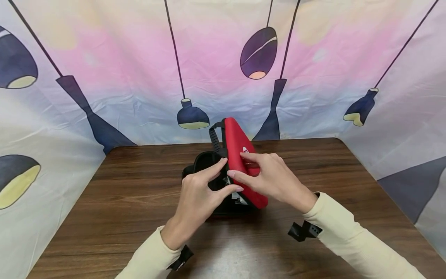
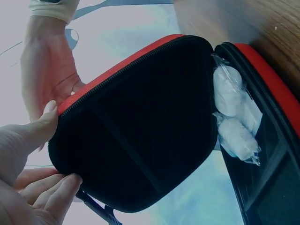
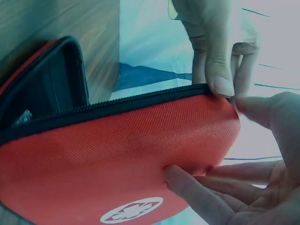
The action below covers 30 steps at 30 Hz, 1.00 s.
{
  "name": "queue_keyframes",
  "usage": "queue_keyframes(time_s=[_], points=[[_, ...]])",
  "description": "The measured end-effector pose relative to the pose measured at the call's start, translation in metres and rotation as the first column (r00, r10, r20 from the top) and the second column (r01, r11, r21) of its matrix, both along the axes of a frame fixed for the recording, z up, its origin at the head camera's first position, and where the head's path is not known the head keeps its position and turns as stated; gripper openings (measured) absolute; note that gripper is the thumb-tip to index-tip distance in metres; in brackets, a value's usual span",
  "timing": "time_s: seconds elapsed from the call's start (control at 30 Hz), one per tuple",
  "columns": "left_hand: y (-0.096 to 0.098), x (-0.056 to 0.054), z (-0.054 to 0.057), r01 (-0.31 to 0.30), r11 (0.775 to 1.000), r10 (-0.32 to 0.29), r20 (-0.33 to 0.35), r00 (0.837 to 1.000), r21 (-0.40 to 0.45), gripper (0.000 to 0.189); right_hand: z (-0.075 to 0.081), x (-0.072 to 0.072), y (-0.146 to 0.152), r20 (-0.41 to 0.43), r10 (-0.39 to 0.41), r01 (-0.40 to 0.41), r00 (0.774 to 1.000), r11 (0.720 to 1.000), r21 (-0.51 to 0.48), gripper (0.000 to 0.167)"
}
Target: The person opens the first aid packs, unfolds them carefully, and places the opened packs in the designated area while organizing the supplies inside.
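Observation:
A red and black zip case stands unzipped on the table, its red lid raised and a white emblem on the outside. My left hand pinches the lid's zipper edge, with the thumb at the rim and fingertips along the black inner side. On the lid's other side, my right hand holds a corner, thumb at the edge and fingers against the red face. Inside the lower half lie two white bundles in clear wrap. The black lining of the lid faces my left wrist camera.
The case rests on a dark wooden table. A black strap loops from the end of the case. Behind the table hangs a pastel cloth printed with lamps. Black bands sit on both wrists.

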<state>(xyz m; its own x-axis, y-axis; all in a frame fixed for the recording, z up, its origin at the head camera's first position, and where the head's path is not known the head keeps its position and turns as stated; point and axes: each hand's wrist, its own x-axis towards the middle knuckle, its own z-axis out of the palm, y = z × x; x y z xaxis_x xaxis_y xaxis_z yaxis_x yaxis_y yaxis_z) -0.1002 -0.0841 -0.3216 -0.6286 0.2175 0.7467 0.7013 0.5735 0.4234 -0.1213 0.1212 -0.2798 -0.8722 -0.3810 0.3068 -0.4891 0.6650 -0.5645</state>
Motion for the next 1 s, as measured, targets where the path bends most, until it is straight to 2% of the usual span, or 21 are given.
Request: queue_keyframes(time_s=[0.13,0.33,0.43,0.53,0.63,0.73,0.8,0.93,1.0], points=[[0.006,-0.001,0.003,0.030,1.000,-0.030,-0.002,1.000,-0.001,0.069,0.001,0.002,0.001,-0.036,-0.031,0.031,0.999,0.999,0.020,0.076],[0.007,-0.003,0.005,0.090,0.996,-0.090,0.022,0.996,-0.012,0.071,0.000,0.005,0.006,-0.001,-0.058,0.058,0.998,0.997,-0.054,0.072],[0.000,-0.003,0.004,0.110,0.994,-0.109,0.057,0.992,-0.015,0.062,-0.001,0.005,0.011,0.023,-0.058,0.060,0.998,0.993,-0.097,0.070],[-0.012,-0.004,0.001,0.093,0.996,-0.090,0.120,0.989,-0.015,0.047,-0.003,0.006,0.017,0.030,-0.063,0.066,0.998,0.989,-0.132,0.067],[-0.028,-0.007,-0.005,0.035,0.999,-0.027,0.212,0.977,-0.032,0.036,-0.005,0.007,0.024,0.031,-0.069,0.073,0.997,0.983,-0.167,0.064],[-0.045,-0.012,-0.013,-0.047,0.995,0.072,0.305,0.950,-0.089,0.031,-0.007,0.008,0.030,0.035,-0.058,0.064,0.998,0.975,-0.211,0.061],[-0.056,-0.017,-0.020,-0.098,0.985,0.143,0.356,0.923,-0.143,0.029,-0.009,0.009,0.033,0.042,-0.052,0.060,0.998,0.969,-0.240,0.059],[-0.078,-0.027,-0.035,-0.152,0.953,0.261,0.455,0.851,-0.263,0.025,-0.011,0.012,0.040,0.066,-0.063,0.079,0.996,0.958,-0.275,0.057],[-0.087,-0.032,-0.042,-0.155,0.937,0.301,0.497,0.814,-0.313,0.024,-0.012,0.014,0.043,0.081,-0.071,0.091,0.994,0.953,-0.288,0.057]])
